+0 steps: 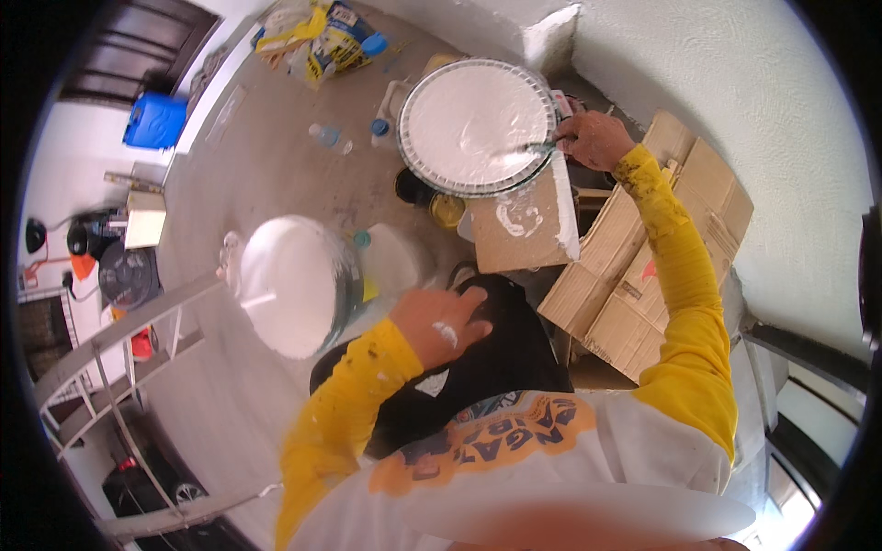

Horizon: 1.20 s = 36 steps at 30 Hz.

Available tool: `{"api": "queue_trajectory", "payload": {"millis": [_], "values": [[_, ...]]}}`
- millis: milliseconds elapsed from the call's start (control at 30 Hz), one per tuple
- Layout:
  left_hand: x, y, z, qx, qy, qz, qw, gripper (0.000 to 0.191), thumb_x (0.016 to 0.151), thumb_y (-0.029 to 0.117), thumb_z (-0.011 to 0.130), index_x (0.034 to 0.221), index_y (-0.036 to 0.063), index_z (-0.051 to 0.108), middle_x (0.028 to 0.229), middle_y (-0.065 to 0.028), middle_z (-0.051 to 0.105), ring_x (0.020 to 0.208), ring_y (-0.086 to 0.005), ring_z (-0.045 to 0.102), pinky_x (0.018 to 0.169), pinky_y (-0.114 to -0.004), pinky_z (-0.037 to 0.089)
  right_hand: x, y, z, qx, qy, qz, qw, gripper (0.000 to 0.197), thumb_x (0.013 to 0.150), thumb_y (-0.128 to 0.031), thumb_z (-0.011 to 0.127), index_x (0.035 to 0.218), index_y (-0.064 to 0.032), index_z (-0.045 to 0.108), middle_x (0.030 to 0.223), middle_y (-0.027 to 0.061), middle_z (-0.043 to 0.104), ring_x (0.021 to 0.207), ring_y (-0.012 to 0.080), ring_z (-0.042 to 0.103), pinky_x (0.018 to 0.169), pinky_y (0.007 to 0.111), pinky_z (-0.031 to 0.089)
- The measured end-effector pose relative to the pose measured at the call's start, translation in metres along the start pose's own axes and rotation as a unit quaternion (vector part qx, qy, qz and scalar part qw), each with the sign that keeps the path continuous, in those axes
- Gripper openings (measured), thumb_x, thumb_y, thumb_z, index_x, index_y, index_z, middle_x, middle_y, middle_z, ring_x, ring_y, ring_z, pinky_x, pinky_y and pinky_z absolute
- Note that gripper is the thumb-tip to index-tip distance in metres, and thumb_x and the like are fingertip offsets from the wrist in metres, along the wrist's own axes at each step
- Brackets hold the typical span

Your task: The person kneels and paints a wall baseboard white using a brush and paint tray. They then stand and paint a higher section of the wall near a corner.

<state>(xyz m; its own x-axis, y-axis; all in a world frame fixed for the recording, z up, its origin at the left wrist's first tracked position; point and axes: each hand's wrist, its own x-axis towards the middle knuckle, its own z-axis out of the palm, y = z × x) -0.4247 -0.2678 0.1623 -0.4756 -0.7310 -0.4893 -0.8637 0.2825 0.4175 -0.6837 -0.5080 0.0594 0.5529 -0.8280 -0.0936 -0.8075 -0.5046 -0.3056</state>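
Note:
My right hand [594, 141] grips a tool by its dark green handle [544, 147], at the right rim of a round, ribbed-edge lid or tray [475, 124] spread with white paste. The tool's blurred working end lies in the paste, so its kind is unclear. My left hand [441, 327] holds nothing; its fingers are apart above my dark trouser leg, and a white smear marks its back. To the left of it stands a large bucket [293, 286] with white material in it. A translucent jug [393, 258] with a green cap is beside the bucket.
A paste-smeared board [524, 220] lies below the round lid. Flattened cardboard [644, 255] is at the right, near a textured wall [716, 89]. Plastic bottles [329, 136] and bags [331, 41] lie on the floor beyond. Metal railing [131, 324] curves along the left; a blue jerrycan [156, 120] stands farther back.

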Motion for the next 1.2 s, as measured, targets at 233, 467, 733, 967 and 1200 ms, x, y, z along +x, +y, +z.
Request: {"api": "queue_trajectory", "payload": {"millis": [233,467,733,967,1200], "values": [[-0.005,-0.006,-0.013,-0.017,-0.006,-0.014,1.0,0.046,0.091,0.044,0.048,0.118,0.0068,0.052,0.091,-0.0185,0.064,0.084,-0.0359,0.062,0.072,-0.043,0.049,0.004,0.102,0.013,0.421,0.083,0.101,0.898,0.033,0.086,-0.032,0.056,0.085,-0.0011,0.067,0.064,0.0024,0.056,0.053,0.0106,0.049,0.048,0.027,0.042],[-0.003,-0.01,-0.017,-0.041,0.016,-0.004,0.999,0.041,0.09,0.038,0.051,0.117,0.0061,0.05,0.091,-0.0192,0.064,0.083,-0.0367,0.061,0.071,-0.043,0.048,0.133,0.15,0.049,0.093,0.146,0.201,0.964,0.032,0.089,-0.026,0.041,0.085,-0.0065,0.066,0.08,0.0085,0.066,0.065,0.0215,0.063,0.058,0.034,0.051],[-0.004,-0.021,-0.022,-0.053,0.007,-0.015,0.998,0.043,0.09,0.039,0.051,0.119,0.0076,0.049,0.091,-0.018,0.064,0.081,-0.0356,0.062,0.07,-0.043,0.048,0.157,0.156,0.083,0.013,0.249,0.163,0.955,0.03,0.084,-0.028,0.047,0.101,-0.0126,0.066,0.111,0.011,0.063,0.102,0.0328,0.059,0.089,0.039,0.047],[-0.003,-0.018,-0.025,-0.049,0.003,-0.029,0.998,0.043,0.09,0.039,0.051,0.118,0.0072,0.05,0.091,-0.0176,0.064,0.082,-0.0352,0.062,0.069,-0.042,0.048,0.161,0.142,0.064,0.196,0.242,0.41,0.857,0.033,0.083,-0.037,0.05,0.108,-0.0205,0.064,0.112,0.0132,0.062,0.104,0.0357,0.057,0.09,0.042,0.046],[-0.005,-0.017,-0.023,-0.063,-0.022,-0.031,0.997,0.043,0.091,0.041,0.05,0.119,0.0075,0.051,0.093,-0.0174,0.065,0.083,-0.0351,0.062,0.072,-0.042,0.049,0.163,0.17,0.048,0.134,0.265,0.402,0.866,0.032,0.081,-0.031,0.051,0.102,-0.0121,0.066,0.106,0.0157,0.064,0.1,0.0358,0.059,0.087,0.041,0.047]]}}
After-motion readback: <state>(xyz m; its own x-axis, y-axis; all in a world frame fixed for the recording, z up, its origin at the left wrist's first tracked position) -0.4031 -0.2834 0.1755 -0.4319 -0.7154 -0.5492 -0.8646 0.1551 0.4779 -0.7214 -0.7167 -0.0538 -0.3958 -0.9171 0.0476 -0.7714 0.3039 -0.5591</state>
